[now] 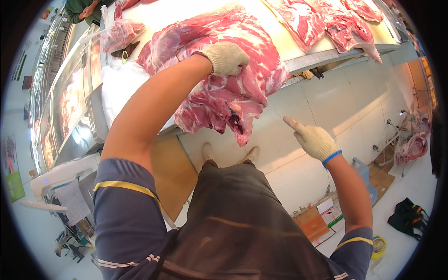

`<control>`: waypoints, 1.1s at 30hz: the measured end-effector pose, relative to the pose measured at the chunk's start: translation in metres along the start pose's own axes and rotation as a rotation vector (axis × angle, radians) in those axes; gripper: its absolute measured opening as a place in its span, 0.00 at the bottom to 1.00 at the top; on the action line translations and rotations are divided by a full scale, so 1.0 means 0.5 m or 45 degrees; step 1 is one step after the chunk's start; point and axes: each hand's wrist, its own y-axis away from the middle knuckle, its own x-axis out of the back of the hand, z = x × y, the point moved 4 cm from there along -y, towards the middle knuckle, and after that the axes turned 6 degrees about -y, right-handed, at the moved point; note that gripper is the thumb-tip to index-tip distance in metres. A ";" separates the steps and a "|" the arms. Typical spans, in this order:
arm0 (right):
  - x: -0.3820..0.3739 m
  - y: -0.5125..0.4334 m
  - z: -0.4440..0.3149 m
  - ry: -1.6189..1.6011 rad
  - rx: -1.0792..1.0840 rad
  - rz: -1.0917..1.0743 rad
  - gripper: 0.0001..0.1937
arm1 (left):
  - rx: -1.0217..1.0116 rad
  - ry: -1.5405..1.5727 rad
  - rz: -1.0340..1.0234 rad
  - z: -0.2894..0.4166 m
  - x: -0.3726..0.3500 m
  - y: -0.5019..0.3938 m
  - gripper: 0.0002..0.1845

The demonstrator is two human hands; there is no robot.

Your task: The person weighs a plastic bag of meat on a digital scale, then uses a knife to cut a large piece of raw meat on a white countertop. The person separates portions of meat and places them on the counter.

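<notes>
My left hand (225,58), in a cream knitted glove, is closed on a fold of a large raw meat cut (259,45). The cut lies over the counter's near edge, and its lower end, with a dark red patch and a pale bony tip, hangs above the floor. To the right of that end is my right hand (313,140), in a similar glove with a blue cuff. Its forefinger points at the meat and the other fingers are curled. A knife shows only as a faint thin blade beyond the fingertip; its handle is hidden.
More raw cuts (350,28) lie at the counter's (315,59) right. Bagged meat (120,35) and white plastic bags (120,84) are at the left, beside a glass display case (73,98). A person (82,10) stands at top left. Cardboard (315,224) lies behind at right.
</notes>
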 end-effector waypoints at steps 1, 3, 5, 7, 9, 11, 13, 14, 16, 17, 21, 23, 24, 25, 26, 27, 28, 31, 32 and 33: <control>-0.004 0.021 -0.002 -0.045 -0.020 -0.031 0.32 | -0.018 -0.015 -0.012 -0.004 0.000 -0.005 0.12; -0.015 0.052 -0.027 -0.160 -0.013 -0.033 0.32 | -0.054 -0.039 -0.035 -0.011 0.001 -0.012 0.14; -0.020 0.066 -0.075 -0.323 0.075 0.054 0.33 | -0.087 -0.056 -0.064 -0.015 -0.001 -0.015 0.15; -0.030 0.033 -0.136 -0.393 0.048 0.059 0.33 | -0.123 -0.081 -0.067 -0.017 -0.001 -0.018 0.16; -0.027 -0.021 -0.212 -0.517 0.090 0.142 0.33 | -0.154 -0.098 -0.065 -0.017 0.000 -0.019 0.17; -0.007 -0.068 -0.267 -0.568 0.033 0.100 0.33 | -0.192 -0.104 -0.050 -0.016 0.001 -0.018 0.16; 0.016 -0.105 -0.307 -0.621 -0.096 0.011 0.33 | -0.192 -0.101 -0.042 -0.017 0.001 -0.016 0.16; 0.028 -0.116 -0.320 -0.652 -0.164 -0.041 0.33 | -0.194 -0.091 -0.039 -0.017 0.000 -0.015 0.16; 0.047 -0.137 -0.347 -0.679 -0.234 -0.101 0.33 | -0.197 -0.079 -0.022 -0.018 -0.001 -0.013 0.16; 0.052 -0.149 -0.361 -0.675 -0.237 -0.111 0.33 | -0.198 -0.067 -0.014 -0.019 -0.001 -0.013 0.16; 0.066 -0.197 -0.382 -0.629 -0.265 -0.148 0.33 | -0.191 -0.068 0.010 -0.020 -0.004 -0.012 0.15; 0.082 -0.209 -0.384 -0.445 -0.120 -0.039 0.32 | -0.169 -0.080 0.010 -0.021 -0.006 -0.011 0.15; 0.089 -0.209 -0.384 -0.379 -0.041 -0.015 0.32 | -0.159 -0.086 0.017 -0.021 -0.006 -0.010 0.15; 0.092 -0.205 -0.374 -0.284 -0.065 -0.038 0.32 | -0.146 -0.089 0.010 -0.021 -0.008 -0.009 0.15; 0.097 -0.199 -0.364 -0.203 -0.062 -0.080 0.32 | -0.119 -0.100 0.033 -0.022 -0.006 -0.009 0.16; 0.096 -0.195 -0.351 -0.086 -0.147 -0.172 0.32 | -0.128 -0.063 0.031 -0.019 -0.008 -0.008 0.15; 0.097 -0.192 -0.338 0.019 -0.196 -0.256 0.32 | -0.129 -0.029 0.051 -0.017 -0.008 -0.008 0.15; 0.102 -0.215 -0.338 0.041 -0.043 -0.191 0.32 | -0.091 -0.009 0.042 -0.014 -0.011 -0.011 0.14; 0.105 -0.225 -0.340 0.048 0.041 -0.131 0.32 | -0.072 -0.011 0.033 -0.015 -0.013 -0.012 0.14; 0.104 -0.234 -0.338 0.056 0.075 -0.138 0.32 | -0.058 -0.014 0.028 -0.015 -0.014 -0.013 0.14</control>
